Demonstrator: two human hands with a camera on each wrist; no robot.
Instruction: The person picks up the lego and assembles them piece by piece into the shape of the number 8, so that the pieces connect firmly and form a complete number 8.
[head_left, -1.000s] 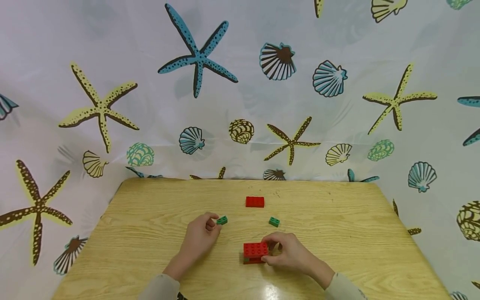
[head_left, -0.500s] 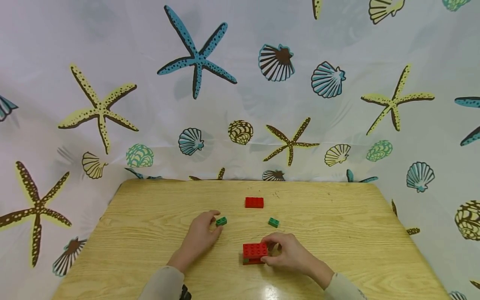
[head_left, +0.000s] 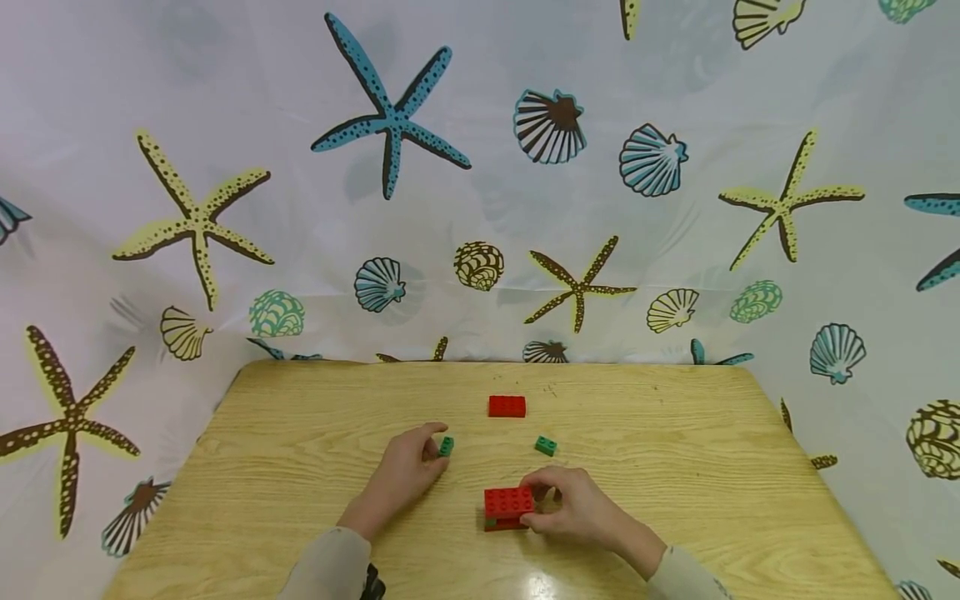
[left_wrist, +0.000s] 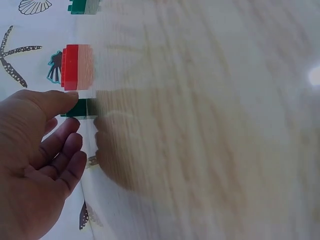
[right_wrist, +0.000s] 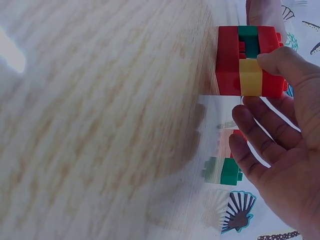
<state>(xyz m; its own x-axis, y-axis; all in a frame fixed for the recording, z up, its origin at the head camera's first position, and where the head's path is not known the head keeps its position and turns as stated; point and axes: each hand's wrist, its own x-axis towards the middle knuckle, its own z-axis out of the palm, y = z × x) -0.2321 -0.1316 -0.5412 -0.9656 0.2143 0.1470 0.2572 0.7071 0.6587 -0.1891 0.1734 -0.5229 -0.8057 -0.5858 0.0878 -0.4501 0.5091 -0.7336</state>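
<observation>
two hands among plastic building bricks on a wooden table (head_left: 300, 467).
left hand (head_left: 405, 471) pinches a small green brick (head_left: 446, 446) at eleven o'clock of the red block stack (head_left: 508, 507), which the right hand (head_left: 573, 504) grips; best lifted straight, stack steadied.

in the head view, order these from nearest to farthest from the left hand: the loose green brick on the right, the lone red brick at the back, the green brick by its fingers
1. Green brick by its fingers, touching the left hand.
2. Lone red brick, behind and to the right.
3. Loose green brick, farther right, beyond the right hand.
</observation>
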